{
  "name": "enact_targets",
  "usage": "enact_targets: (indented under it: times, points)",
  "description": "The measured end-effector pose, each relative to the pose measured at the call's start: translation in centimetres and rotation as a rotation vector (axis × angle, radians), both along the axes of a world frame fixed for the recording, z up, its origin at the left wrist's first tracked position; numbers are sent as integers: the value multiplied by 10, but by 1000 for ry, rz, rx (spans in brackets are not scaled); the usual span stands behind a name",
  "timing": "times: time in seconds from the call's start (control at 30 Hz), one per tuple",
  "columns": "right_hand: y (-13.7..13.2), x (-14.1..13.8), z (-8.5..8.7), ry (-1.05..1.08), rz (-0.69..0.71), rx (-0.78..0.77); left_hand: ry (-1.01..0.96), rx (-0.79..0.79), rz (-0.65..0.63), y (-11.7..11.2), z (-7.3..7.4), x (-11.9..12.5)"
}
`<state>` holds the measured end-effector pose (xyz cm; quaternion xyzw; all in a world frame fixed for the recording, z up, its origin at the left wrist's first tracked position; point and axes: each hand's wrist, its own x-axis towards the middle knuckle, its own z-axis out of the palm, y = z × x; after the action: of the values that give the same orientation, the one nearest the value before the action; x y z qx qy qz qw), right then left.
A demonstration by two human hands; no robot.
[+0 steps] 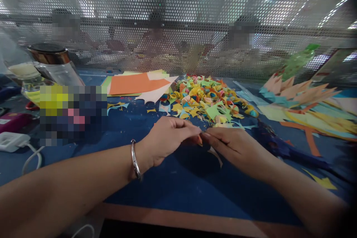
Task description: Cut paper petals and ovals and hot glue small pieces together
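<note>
My left hand [170, 134], with a silver bangle at the wrist, is closed, its fingertips pinched and meeting those of my right hand. A small orange paper piece [200, 140] shows between the fingertips. My right hand [238, 147] is also closed at the same spot, thumb and fingers pressed together; most of the piece is hidden. A pale curved paper strip [216, 156] hangs or lies just under the right fingers; I cannot tell which. Just beyond the hands lies a heap of small folded and cut colored paper pieces [200, 98].
Orange sheets [126, 83] lie stacked behind on the blue table [173, 193]. Peach paper spikes [295, 87] and colored strips stand at right, near a dark blue tool [279, 145]. At left are a glass jar [57, 63], a white charger [12, 141] and a perforated screen [167, 3] behind.
</note>
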<state>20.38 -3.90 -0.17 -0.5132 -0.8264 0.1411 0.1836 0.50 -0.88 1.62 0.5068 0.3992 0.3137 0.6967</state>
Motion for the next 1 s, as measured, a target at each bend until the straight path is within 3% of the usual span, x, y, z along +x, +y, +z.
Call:
enact_targets:
  times: [0.13,0.7,1.0]
  points:
    - [-2,-2,0,0,10,-4,12,-22,21,2,-3,1]
    - [-3,-5,3,20,38,-22,104,412,-226,18,-8,-11]
    - [-3,-5,4,108,45,43,68,332,-242,28,-12,-14]
